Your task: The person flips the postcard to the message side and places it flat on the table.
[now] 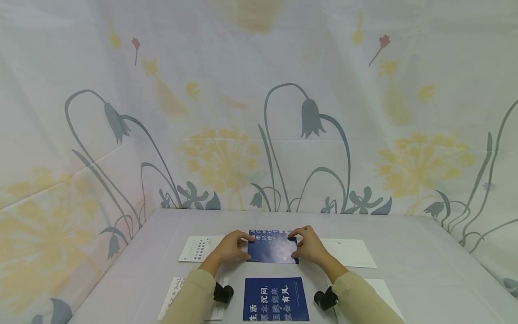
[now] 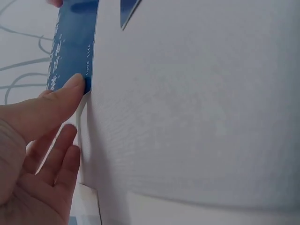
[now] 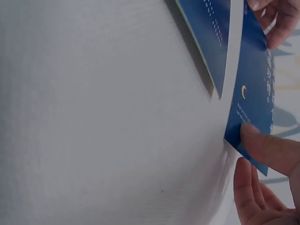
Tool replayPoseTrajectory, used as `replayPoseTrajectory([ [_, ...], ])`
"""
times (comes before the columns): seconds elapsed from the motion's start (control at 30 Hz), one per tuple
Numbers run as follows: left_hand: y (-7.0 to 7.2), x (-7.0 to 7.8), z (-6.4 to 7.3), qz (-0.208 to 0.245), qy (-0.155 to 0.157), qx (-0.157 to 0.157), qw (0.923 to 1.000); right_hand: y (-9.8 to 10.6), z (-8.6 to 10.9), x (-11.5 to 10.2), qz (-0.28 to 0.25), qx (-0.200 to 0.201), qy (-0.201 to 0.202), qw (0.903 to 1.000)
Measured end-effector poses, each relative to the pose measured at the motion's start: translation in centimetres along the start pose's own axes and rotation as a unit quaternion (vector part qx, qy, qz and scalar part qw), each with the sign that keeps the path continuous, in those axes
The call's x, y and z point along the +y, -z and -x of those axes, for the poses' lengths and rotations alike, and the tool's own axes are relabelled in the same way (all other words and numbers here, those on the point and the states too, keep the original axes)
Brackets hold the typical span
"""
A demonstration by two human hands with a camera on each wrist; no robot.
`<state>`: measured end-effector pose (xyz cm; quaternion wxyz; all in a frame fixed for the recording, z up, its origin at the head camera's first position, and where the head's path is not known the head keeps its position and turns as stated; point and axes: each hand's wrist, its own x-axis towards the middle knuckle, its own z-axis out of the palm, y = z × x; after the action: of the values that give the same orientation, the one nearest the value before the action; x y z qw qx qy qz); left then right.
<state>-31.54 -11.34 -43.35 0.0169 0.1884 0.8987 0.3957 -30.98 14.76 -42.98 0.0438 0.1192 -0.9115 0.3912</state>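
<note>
Both hands hold one blue postcard [image 1: 270, 253] with white lettering, over the far middle of the table. My left hand [image 1: 229, 247] pinches its left end; in the left wrist view, the thumb lies on the printed face [image 2: 75, 42] while other fingers are partly hidden behind. The right hand [image 1: 311, 246] pinches the right end, its thumb near a small yellow moon print in the right wrist view, where the card [image 3: 253, 70] stands tilted. Nearer me, a second blue postcard [image 1: 276, 299] with large white characters lies flat between the forearms.
On the left lie a far white printed card [image 1: 194, 249] and a near one [image 1: 174, 288], partly under the left sleeve. Two white cards, one far [image 1: 352, 253] and one near [image 1: 382, 288], lie on the right. A flower-patterned cloth [image 1: 243, 112] hangs behind the table.
</note>
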Motion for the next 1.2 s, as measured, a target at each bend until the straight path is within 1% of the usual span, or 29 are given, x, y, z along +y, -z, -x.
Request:
replayPoseTrajectory([
  [0.17,-0.1,0.1,0.1,0.064,0.034,0.029,0.9969,0.2,0.0,0.1,-0.022,0.016,0.005,0.9996],
  [0.3,-0.2,0.2,0.0,0.106,0.037,0.053,0.9923,0.4,0.1,0.1,-0.048,0.038,0.003,0.9981],
  [0.4,-0.3,0.2,0.0,0.132,0.037,0.074,0.9879,0.6,0.1,0.2,-0.061,0.045,-0.012,0.9971],
  [0.47,-0.4,0.2,-0.1,0.156,0.049,0.087,0.9827,0.6,0.2,0.1,-0.073,0.044,-0.027,0.996],
  [0.53,-0.6,0.1,-0.2,0.184,0.065,0.099,0.9757,0.6,0.2,0.1,-0.087,0.043,-0.038,0.9946],
  [0.6,-0.8,-0.1,-0.2,0.213,0.082,0.11,0.9674,0.5,0.3,0.2,-0.107,0.042,-0.039,0.9926],
  [0.67,-0.9,-0.2,-0.2,0.234,0.093,0.117,0.9606,0.5,0.4,0.1,-0.129,0.043,-0.04,0.9899],
  [0.73,-0.9,-0.2,-0.1,0.241,0.098,0.119,0.9581,0.5,0.5,0.1,-0.146,0.045,-0.039,0.9875],
  [0.8,-1.0,-0.2,-0.1,0.243,0.098,0.12,0.9574,0.5,0.5,0.0,-0.165,0.051,-0.04,0.9842],
  [0.9,-1.0,-0.2,0.0,0.243,0.1,0.123,0.9571,0.7,0.4,0.1,-0.178,0.057,-0.046,0.9813],
  [0.97,-1.0,-0.2,0.0,0.246,0.103,0.126,0.9556,0.7,0.3,0.1,-0.185,0.058,-0.05,0.9797],
  [1.07,-1.0,-0.2,-0.2,0.251,0.11,0.127,0.9533,0.9,0.3,0.1,-0.199,0.055,-0.057,0.9768],
  [1.2,-0.8,-0.1,-0.3,0.248,0.117,0.127,0.9532,1.2,0.2,0.0,-0.234,0.047,-0.064,0.969],
])
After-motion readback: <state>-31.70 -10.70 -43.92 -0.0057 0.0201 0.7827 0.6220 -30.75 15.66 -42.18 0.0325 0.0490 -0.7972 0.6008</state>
